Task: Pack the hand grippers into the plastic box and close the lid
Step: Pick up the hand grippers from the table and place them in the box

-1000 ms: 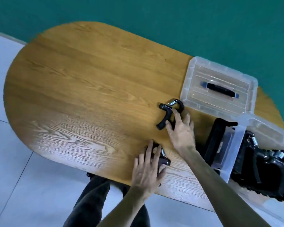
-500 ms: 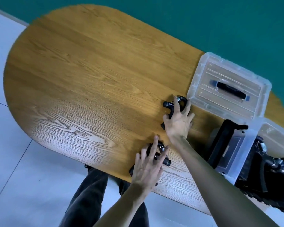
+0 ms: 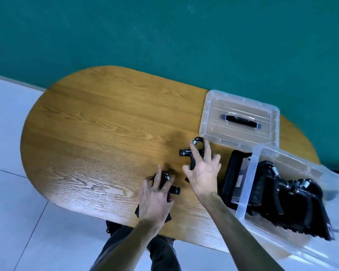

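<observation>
At frame centre, one gripper (image 3: 192, 153) is clasped by the right hand (image 3: 203, 173), another gripper (image 3: 167, 182) by the left hand (image 3: 155, 198).

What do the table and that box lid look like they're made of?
The table looks like wood or wood veneer, with open grain lines and a matte finish. The lid looks like clear, glossy plastic: the grain shows through it. Its handle looks like black plastic.

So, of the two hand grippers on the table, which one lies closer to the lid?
The hand gripper under the right hand, the farther hand gripper: its spring ring almost reaches the lid. The other, under the left hand, lies near the table's front edge.
</observation>
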Motion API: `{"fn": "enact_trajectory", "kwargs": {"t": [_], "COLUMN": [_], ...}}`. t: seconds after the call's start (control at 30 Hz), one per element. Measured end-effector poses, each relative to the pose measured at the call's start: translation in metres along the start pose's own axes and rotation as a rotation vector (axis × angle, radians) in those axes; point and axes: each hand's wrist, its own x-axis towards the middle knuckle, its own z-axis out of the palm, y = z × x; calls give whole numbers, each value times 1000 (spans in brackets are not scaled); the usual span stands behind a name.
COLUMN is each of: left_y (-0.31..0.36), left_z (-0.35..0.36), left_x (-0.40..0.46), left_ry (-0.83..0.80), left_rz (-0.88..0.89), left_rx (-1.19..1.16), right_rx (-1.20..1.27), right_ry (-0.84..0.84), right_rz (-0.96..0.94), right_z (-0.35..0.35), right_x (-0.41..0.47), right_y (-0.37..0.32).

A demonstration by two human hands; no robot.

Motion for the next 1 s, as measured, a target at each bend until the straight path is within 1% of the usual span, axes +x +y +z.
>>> {"fn": "enact_trajectory", "kwargs": {"t": [0.13, 0.2, 0.3, 0.43, 0.53, 0.63, 0.73, 0.83, 1.0], "left_y": [13, 25, 47, 94, 144, 195, 233, 257, 284], "left_z": [-45, -69, -97, -114, -110, -97, -82, -64, -33], "left_x": [13, 20, 33, 44, 43, 35, 26, 22, 16], "left_ry": [49, 44, 159, 258, 273, 232, 187, 167, 137], "left_rz": [5, -19, 12, 76, 155, 194, 220, 249, 289], "left_rx": [31, 41, 14, -43, -115, -145, -129, -107, -54], "right_rx": [15, 56, 111, 86, 45, 13, -6, -19, -27], "right_ry": [49, 113, 233, 307, 344, 339, 352, 354, 303], "right_rz": [-14, -22, -42, -18, 22, 111, 204, 269, 375], "right_z": [-32, -55, -98, -146, -172, -187, -195, -202, -199], "right_x": [-6, -6, -2, -9, -27, -46, -60, -75, -94], "right_y": [-9, -15, -16, 10, 45, 86, 119, 148, 193]}}
